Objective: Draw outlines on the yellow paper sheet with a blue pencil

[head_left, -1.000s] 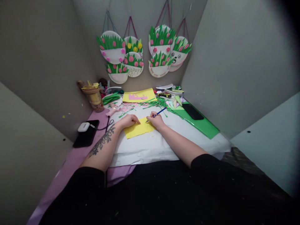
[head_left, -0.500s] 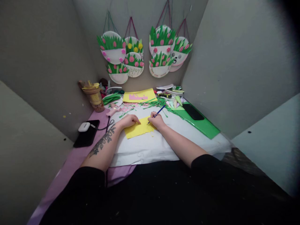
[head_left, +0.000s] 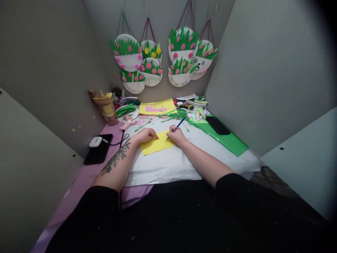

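A blue pencil slants up out of my right hand, its fingers pinched around the shaft. The pencil's tip meets the yellow paper, or hovers just over it; which one I cannot tell. The paper lies flat on the white sheet and has a ragged lower right edge. My left hand rests on the paper's upper left part, fingers stretched toward the pencil tip and holding nothing.
Behind lie green paper strips, pink scraps and another yellow sheet. A green folder carries a black phone at right. At left are a black tablet, a white earbud case and a cup. Paper-plate flower baskets hang on the wall.
The whole view has shifted very slightly. Both hands, the pencil and the yellow paper keep nearly the same positions relative to each other.
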The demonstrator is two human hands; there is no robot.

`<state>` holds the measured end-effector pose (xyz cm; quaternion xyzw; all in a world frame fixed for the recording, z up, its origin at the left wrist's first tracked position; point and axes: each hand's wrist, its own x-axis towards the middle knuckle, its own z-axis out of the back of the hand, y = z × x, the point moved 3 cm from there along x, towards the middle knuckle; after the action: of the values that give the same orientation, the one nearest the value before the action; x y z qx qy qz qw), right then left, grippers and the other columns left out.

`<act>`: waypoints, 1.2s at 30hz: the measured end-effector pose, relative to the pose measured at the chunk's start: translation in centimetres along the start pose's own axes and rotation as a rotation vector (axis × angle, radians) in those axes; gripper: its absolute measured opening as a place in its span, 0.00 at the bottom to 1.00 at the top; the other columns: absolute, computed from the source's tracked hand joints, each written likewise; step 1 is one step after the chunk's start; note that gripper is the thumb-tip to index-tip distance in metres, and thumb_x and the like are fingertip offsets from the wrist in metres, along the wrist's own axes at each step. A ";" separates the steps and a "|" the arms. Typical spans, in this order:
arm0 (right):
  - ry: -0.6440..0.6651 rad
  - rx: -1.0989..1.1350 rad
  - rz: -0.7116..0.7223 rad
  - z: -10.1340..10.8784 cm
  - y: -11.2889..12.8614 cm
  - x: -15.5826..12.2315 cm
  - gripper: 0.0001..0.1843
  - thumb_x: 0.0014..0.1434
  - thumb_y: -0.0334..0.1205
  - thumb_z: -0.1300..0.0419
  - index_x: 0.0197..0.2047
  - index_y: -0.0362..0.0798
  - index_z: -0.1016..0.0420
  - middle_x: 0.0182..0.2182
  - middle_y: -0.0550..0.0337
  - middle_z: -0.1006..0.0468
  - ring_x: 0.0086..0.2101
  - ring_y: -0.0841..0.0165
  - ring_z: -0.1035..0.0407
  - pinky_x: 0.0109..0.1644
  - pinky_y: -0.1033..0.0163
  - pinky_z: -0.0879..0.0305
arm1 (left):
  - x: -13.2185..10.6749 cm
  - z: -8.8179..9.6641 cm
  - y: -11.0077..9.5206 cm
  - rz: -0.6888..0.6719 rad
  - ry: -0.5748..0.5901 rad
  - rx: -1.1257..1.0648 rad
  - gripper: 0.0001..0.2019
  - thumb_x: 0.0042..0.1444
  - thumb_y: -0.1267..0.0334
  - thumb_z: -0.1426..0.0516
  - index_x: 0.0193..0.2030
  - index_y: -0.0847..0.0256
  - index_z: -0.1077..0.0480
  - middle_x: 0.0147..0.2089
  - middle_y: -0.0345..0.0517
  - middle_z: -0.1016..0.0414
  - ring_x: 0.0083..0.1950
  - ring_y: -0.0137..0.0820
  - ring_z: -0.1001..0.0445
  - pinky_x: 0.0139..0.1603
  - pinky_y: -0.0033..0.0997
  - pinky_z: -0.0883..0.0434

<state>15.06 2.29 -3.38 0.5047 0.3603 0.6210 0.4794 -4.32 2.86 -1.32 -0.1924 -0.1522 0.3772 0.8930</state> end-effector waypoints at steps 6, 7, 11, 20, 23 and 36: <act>0.010 -0.002 0.005 -0.1 0.2 -0.1 0.11 0.36 0.34 0.45 0.16 0.49 0.48 0.15 0.69 0.47 0.23 0.74 0.50 0.26 0.66 0.53 | 0.0 -0.1 0.1 -0.005 0.005 -0.003 0.19 0.48 0.77 0.50 0.40 0.60 0.21 0.44 0.44 0.23 0.44 0.29 0.26 0.51 0.24 0.33; 0.020 -0.001 0.004 -0.1 0.2 -0.1 0.11 0.36 0.34 0.45 0.16 0.49 0.48 0.15 0.69 0.47 0.22 0.74 0.50 0.25 0.66 0.53 | 0.0 -0.1 0.1 -0.004 0.005 -0.001 0.19 0.48 0.77 0.50 0.40 0.60 0.21 0.44 0.44 0.23 0.44 0.29 0.26 0.51 0.25 0.33; 0.034 0.014 -0.002 -0.2 0.2 -0.1 0.11 0.36 0.34 0.44 0.16 0.49 0.47 0.15 0.69 0.48 0.22 0.74 0.51 0.25 0.66 0.54 | 0.0 0.0 0.1 0.002 0.004 0.002 0.19 0.48 0.76 0.50 0.40 0.60 0.21 0.44 0.45 0.23 0.43 0.29 0.26 0.50 0.25 0.33; 0.041 0.013 0.003 -0.3 0.0 0.0 0.11 0.36 0.35 0.43 0.15 0.49 0.46 0.14 0.70 0.46 0.21 0.74 0.50 0.25 0.66 0.53 | 0.0 -0.1 0.2 -0.007 -0.007 -0.014 0.19 0.48 0.75 0.50 0.39 0.59 0.21 0.44 0.44 0.23 0.43 0.29 0.26 0.50 0.25 0.33; 0.023 0.003 0.017 -0.2 0.0 0.0 0.11 0.36 0.34 0.44 0.15 0.49 0.47 0.14 0.69 0.47 0.22 0.74 0.50 0.25 0.66 0.53 | 0.0 -0.1 0.2 -0.008 -0.001 -0.013 0.19 0.48 0.76 0.50 0.40 0.60 0.21 0.44 0.44 0.23 0.43 0.29 0.26 0.50 0.25 0.33; -0.050 -0.063 -0.033 0.0 -0.8 0.4 0.15 0.42 0.45 0.39 0.20 0.50 0.43 0.16 0.68 0.38 0.21 0.72 0.42 0.25 0.67 0.46 | -0.1 0.1 -0.2 0.007 0.004 -0.006 0.19 0.48 0.75 0.50 0.40 0.59 0.21 0.44 0.44 0.23 0.43 0.29 0.26 0.50 0.25 0.33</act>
<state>15.20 2.87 -4.05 0.4986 0.3368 0.6112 0.5142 -4.31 2.71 -1.20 -0.1962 -0.1508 0.3795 0.8915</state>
